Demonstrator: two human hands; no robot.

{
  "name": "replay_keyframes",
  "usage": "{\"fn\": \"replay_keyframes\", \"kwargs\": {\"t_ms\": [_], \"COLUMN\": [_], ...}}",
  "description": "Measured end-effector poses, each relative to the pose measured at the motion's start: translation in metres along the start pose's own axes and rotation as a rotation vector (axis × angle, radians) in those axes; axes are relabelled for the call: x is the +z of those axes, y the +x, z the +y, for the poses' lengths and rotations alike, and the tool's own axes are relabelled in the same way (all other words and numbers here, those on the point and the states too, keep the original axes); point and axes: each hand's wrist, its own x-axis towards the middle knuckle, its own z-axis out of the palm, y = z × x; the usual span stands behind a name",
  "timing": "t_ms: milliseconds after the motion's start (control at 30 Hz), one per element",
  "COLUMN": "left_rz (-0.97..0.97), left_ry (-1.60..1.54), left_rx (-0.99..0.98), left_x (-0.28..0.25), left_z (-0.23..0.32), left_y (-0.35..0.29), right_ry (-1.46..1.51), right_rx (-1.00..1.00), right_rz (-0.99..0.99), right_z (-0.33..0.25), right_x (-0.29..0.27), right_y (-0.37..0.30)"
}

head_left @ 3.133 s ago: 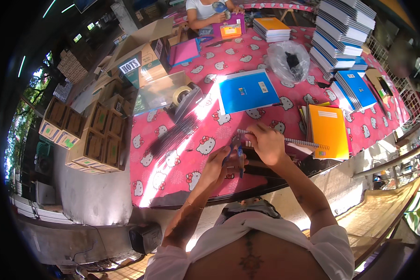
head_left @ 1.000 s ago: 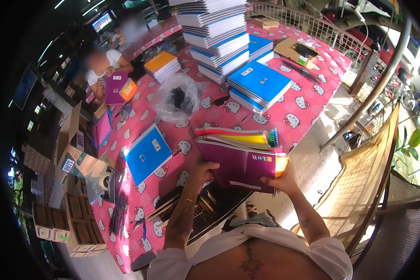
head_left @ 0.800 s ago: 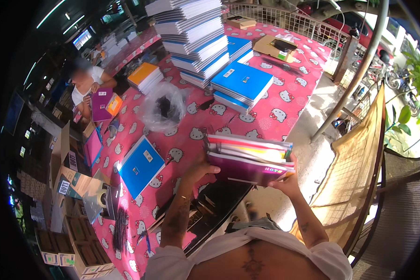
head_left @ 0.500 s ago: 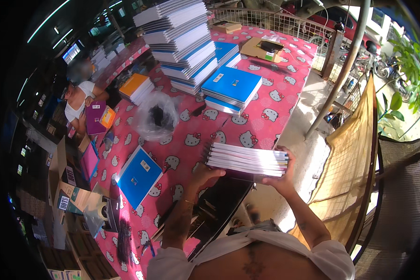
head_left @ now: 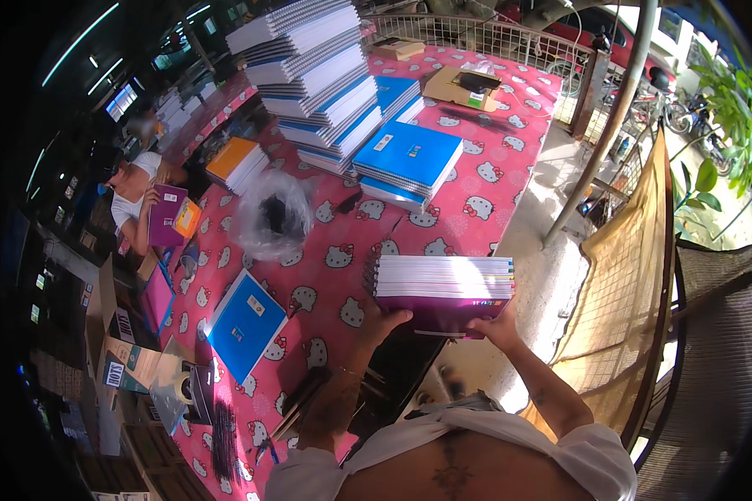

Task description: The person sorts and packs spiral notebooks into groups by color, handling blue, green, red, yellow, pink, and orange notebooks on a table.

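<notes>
A thick stack of spiral notebooks [head_left: 444, 279] is held up between my two hands above the near right edge of the table. White page edges face up and a purple cover faces me. My left hand [head_left: 383, 322] grips the lower left corner beside the dark spiral binding, thumb on the cover. At the lower right corner my right hand [head_left: 501, 326] holds on, its thumb also on the purple cover. The fingers of both hands are partly hidden behind the stack. A single blue notebook [head_left: 247, 328] lies flat on the table to the left.
Tall piled notebooks [head_left: 313, 92] and a lower blue-covered pile [head_left: 409, 159] stand ahead on the pink patterned tablecloth [head_left: 342, 288]. Nearby are a clear plastic bag [head_left: 274, 217], orange-topped notebooks [head_left: 236, 163] and a cardboard box [head_left: 462, 89]. A co-worker [head_left: 134, 196] at left handles a purple notebook [head_left: 167, 219].
The stack in my hands has tilted, so much more of its purple front cover shows. Both hands stay on it. The co-worker's purple notebook has shifted slightly and a hand now grips its edge.
</notes>
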Motion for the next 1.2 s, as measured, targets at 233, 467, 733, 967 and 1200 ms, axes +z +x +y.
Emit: {"fn": "replay_keyframes", "kwargs": {"t_ms": [233,467,733,967,1200], "left_rz": [0.472,0.613,0.844,0.852,1.169], "left_ry": [-0.054,-0.263,-0.105,0.872,1.18], "left_rx": [-0.08,-0.347,-0.257,0.025,-0.101], "left_x": [0.002,-0.04,-0.085,-0.059,-0.186], "left_z": [0.015,0.028,-0.024,0.029,0.094], "left_y": [-0.009,-0.005,0.017,-0.043,-0.239], "right_ry": [-0.303,-0.164,-0.857,-1.188,-0.271], "right_rx": [0.068,0.506,0.36,0.038,0.209], "right_rz": [-0.225,-0.724,-0.827,-0.551,-0.895], "right_z": [-0.049,0.04,0.135,0.137,0.071], "right_x": [0.033,0.105,0.127,0.116,0.299], "right_y": [0.088,0.227,0.258,0.24,0.147]}}
